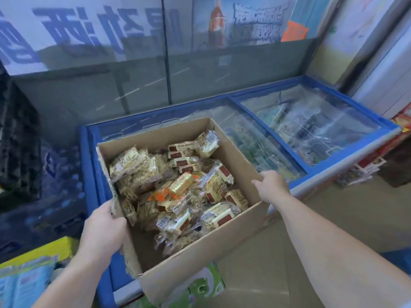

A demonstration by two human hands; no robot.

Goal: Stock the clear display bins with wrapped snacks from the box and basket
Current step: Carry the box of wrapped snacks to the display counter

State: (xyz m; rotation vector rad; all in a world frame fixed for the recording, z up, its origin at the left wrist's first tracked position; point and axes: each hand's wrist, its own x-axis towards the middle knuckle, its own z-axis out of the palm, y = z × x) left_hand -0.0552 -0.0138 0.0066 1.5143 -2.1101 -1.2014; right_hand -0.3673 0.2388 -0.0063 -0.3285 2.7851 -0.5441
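An open cardboard box (200, 256) rests on the left end of a blue-framed chest freezer, its near end jutting past the freezer's front edge. Inside lies a heap of wrapped snacks (178, 187), cream and brown packets in clear film, with one gold bar among them. My left hand (103, 227) grips the box's left wall near the front corner. My right hand (272, 185) holds the top edge of the right wall. No clear display bins or basket are in view.
The freezer's sliding glass lid (311, 127) stretches to the right of the box, with goods under the glass. Dark crates (20, 141) stand at the left. Blue and yellow packages (26, 278) sit at bottom left. Red cartons (378, 156) are stacked at the right.
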